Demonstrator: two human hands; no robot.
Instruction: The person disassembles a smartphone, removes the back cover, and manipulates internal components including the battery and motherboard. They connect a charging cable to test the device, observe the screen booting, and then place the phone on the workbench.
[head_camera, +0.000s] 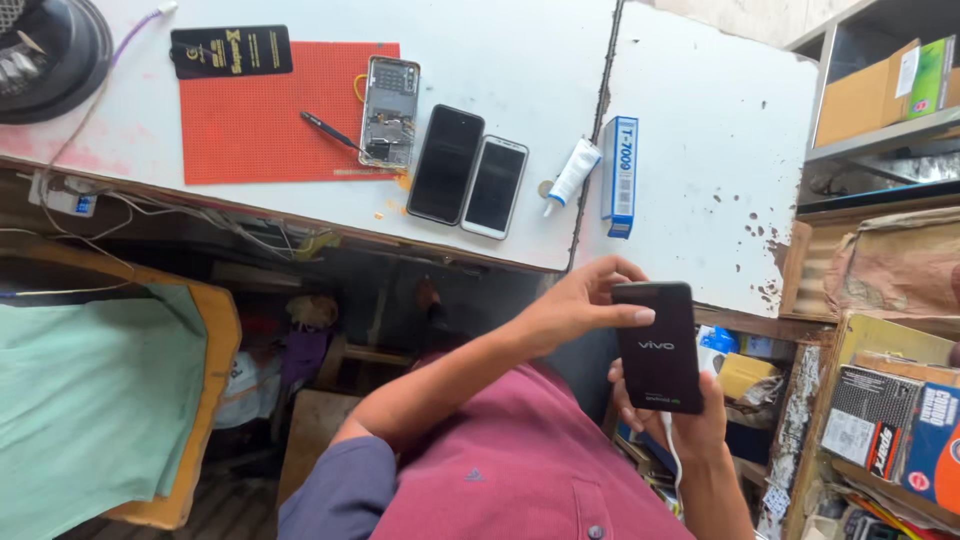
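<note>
Worn white workbench (700, 130) with repair clutter

A red textured mat (260, 115) lies far left with a black flat card (231, 51) at its top edge; an opened phone with bare circuitry (389, 110) and a thin black pen-like tool (328, 131) sit at its right edge, then a black-screened phone (445, 164) touching a white-framed phone (494, 186), a small white glue tube (572, 174) and a blue-and-white narrow box (620, 175).

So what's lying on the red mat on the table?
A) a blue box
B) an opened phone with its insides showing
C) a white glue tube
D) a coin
B: the opened phone lies on the red mat's right edge, with a black tool beside it.
</note>
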